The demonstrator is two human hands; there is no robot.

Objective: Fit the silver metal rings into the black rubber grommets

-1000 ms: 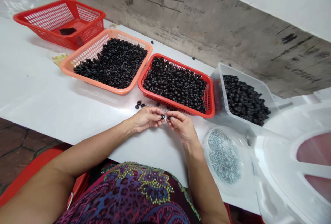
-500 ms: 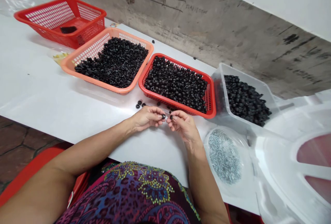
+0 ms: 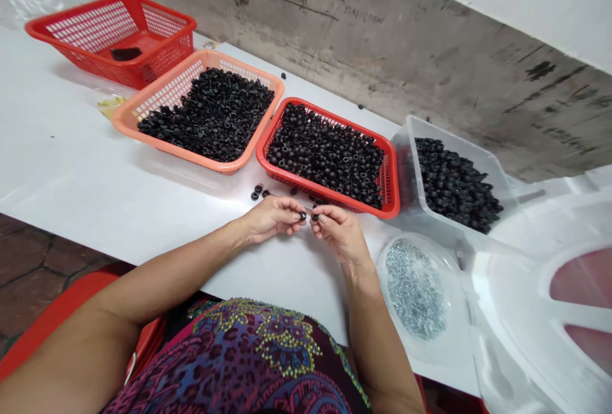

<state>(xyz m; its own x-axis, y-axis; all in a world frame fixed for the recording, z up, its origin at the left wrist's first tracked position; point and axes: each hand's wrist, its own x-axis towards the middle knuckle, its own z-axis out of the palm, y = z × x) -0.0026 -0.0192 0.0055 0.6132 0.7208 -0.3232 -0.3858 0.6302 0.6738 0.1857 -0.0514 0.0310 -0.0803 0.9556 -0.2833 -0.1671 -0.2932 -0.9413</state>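
Between the thumb and fingers of my left hand (image 3: 272, 219) is a small round black part (image 3: 303, 215) with a light spot on it. My right hand (image 3: 340, 232) pinches another small black part (image 3: 315, 217), mostly covered by the fingertips. The two parts face each other with a narrow gap between them, low over the white table (image 3: 287, 280). Just beyond my hands stands a red basket (image 3: 329, 195) filled with round black parts (image 3: 325, 149). A few loose black rings (image 3: 257, 192) lie on the table beside my left hand.
To the left, an orange basket (image 3: 191, 159) holds small black pieces, with a red basket (image 3: 109, 63) behind it. On the right are a clear bin (image 3: 415, 178) of black parts, a clear dish (image 3: 452, 312) of small shiny metal pieces and a white plastic object (image 3: 516, 286). A wall (image 3: 306, 31) runs behind.
Hardly anything differs. My right fingers have shifted very slightly; both hands keep their pinch on the small black parts, and the baskets stay put.
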